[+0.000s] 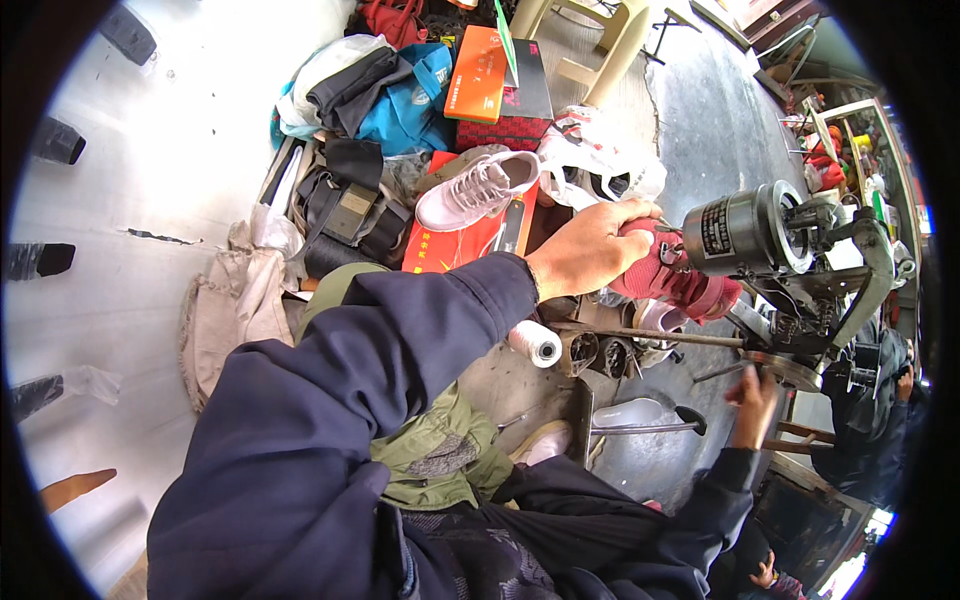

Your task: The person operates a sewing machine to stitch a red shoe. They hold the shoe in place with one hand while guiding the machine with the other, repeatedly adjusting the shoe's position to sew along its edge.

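Navy sleeve [290, 430] up front, left hand [590, 252] grasping red shoe [657, 272], which sits under its fingers [634, 211] at the machine [740, 235], right hand [756, 408] by the wheel [787, 371], can't tell if those fingers grip it

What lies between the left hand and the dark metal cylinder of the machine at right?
In the head view, the red shoe lies there, between the left hand, which grips it, and the dark metal cylinder.

red shoe [662, 277] | textured upper | held in left grip [590, 252] | just beside grey metal machine [735, 237]
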Tool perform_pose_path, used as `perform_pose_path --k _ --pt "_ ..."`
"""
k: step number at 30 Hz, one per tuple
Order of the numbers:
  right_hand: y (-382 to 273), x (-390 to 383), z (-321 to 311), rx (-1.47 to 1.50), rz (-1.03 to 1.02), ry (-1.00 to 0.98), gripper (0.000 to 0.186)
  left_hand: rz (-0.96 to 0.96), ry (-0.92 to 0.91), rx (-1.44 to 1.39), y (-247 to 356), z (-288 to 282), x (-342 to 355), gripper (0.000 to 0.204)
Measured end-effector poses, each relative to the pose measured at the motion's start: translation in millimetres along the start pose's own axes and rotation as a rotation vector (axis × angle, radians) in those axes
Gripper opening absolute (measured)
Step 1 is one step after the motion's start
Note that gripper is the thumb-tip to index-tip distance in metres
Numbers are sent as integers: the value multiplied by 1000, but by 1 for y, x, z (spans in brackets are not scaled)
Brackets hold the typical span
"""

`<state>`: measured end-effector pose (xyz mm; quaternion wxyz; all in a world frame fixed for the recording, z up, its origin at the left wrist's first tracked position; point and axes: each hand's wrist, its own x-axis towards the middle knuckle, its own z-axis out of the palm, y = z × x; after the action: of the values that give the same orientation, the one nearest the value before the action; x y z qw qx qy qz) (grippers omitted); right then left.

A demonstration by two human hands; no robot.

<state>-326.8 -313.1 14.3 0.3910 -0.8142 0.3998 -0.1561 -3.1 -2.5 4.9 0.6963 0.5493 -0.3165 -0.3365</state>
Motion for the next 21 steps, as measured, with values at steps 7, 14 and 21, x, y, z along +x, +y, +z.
perform_pose_path --k 7,14,21 --pt "40 40 -89 -142 49 611 18 73 -16 63 4 0 -1 55" --pt "81 27 -14 124 401 116 12 25 -46 45 6 -3 -2 53" --pt "-19 3 -37 26 -11 269 23 92 -36 12 -2 -1 0 53"
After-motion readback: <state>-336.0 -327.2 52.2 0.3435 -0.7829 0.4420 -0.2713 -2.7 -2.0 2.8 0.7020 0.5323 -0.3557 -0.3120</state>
